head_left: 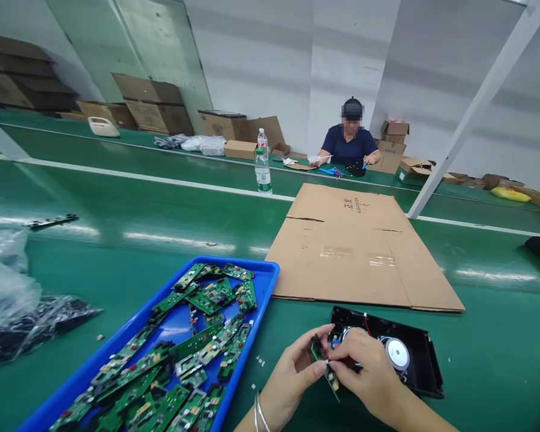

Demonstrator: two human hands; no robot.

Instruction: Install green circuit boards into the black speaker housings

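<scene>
My left hand (292,373), with silver bangles at the wrist, is closed on a small green circuit board (331,379) held upright at a tilt. The fingers of my right hand (368,367) are pinched at the board's face near a small white connector; wires run close by. Just behind my right hand lies an open black speaker housing (416,348) with a round silver speaker (396,354) and a thin red wire. To the left, a blue tray (261,312) holds several green circuit boards (216,291).
A flat cardboard sheet (342,252) lies beyond the housing. Plastic bags (9,288) and a lone board (51,222) are at the left. Bottles (263,174) stand farther back. A person (350,144) sits across the bench. Tiny white pieces (260,361) lie beside the tray.
</scene>
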